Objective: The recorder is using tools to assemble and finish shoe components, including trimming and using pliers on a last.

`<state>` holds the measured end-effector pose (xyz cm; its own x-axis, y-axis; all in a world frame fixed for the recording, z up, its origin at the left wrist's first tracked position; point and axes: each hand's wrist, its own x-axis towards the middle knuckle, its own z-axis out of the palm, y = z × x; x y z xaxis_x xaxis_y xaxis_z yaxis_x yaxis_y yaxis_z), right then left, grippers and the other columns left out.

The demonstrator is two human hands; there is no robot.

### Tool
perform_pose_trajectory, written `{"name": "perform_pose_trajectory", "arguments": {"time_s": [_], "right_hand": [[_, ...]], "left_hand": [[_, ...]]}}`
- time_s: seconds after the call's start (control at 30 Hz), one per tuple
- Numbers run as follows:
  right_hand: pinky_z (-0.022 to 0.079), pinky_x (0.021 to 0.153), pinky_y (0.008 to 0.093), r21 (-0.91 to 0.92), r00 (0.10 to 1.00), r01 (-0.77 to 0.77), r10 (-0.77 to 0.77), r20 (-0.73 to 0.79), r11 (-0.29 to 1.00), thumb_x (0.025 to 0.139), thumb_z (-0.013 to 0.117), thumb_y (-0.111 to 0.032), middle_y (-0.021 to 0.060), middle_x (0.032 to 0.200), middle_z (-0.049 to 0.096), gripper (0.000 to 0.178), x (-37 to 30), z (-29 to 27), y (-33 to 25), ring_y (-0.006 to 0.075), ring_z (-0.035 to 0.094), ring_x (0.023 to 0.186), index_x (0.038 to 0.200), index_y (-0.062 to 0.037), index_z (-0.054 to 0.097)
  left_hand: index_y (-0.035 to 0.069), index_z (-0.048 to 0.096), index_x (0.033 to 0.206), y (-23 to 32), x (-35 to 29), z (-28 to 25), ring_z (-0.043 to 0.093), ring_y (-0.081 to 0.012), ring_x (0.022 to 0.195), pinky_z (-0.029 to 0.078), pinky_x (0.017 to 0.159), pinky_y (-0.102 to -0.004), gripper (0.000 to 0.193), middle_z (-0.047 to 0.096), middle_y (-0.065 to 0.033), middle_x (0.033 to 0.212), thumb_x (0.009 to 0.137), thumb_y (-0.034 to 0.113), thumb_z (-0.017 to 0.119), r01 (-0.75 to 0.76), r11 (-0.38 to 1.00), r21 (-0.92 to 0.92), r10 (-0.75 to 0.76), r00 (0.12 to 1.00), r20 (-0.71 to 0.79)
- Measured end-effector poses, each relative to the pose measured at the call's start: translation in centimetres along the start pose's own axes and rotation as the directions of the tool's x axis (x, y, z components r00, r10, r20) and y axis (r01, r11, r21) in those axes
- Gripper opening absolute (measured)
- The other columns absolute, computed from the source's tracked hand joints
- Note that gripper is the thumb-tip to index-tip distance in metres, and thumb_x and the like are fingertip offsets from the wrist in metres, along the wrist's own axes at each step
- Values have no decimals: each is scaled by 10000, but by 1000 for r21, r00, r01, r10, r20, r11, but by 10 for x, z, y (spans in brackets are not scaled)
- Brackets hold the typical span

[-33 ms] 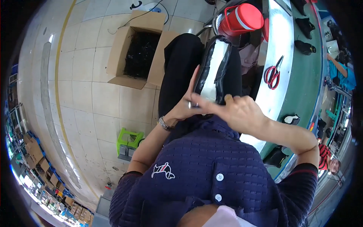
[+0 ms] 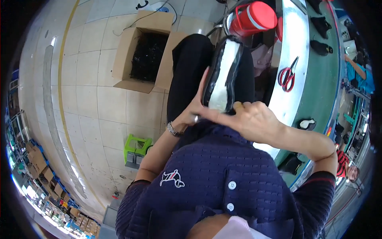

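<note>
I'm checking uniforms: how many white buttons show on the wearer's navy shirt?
2 on the navy shirt: one white button higher in the picture, a second white button just below it. More may be hidden.

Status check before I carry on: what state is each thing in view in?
Black shoe: held, pale underside facing up
Left hand: holding the shoe's left side
Right hand: at the shoe's near end, one digit outstretched
Cardboard box: flaps open, dark material inside
Scissors: lying unheld on the metal bench
Red jug: lid on
</note>
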<state>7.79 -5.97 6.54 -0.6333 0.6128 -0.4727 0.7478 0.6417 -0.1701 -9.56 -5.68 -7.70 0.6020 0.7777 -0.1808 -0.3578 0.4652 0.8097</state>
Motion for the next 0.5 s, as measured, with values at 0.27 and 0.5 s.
{"name": "perform_pose_trajectory", "arguments": {"time_s": [0.27, 0.5], "right_hand": [[463, 376, 281, 33, 980, 104, -97, -171, 994, 880, 516, -116, 118, 631, 584, 707, 2, 0, 14, 178, 605, 480, 1490, -353, 249], [481, 386, 255, 142, 990, -135, 138, -13, 981, 920, 479, -95, 147, 635, 627, 707, 10, 3, 28, 147, 614, 457, 1528, -223, 142]], "left_hand": [[177, -97, 1525, -4, 3, -2, 258, -215, 1392, 276, 1123, -373, 1324, 144, -85, 1558, 628, 96, 873, 4, 1000, -31, -5, 1000, -19], [189, -83, 1528, 6, -3, 8, 336, -201, 1335, 357, 1071, -363, 1321, 262, -104, 1496, 627, 61, 875, 186, 980, -68, -188, 982, -27]]}}
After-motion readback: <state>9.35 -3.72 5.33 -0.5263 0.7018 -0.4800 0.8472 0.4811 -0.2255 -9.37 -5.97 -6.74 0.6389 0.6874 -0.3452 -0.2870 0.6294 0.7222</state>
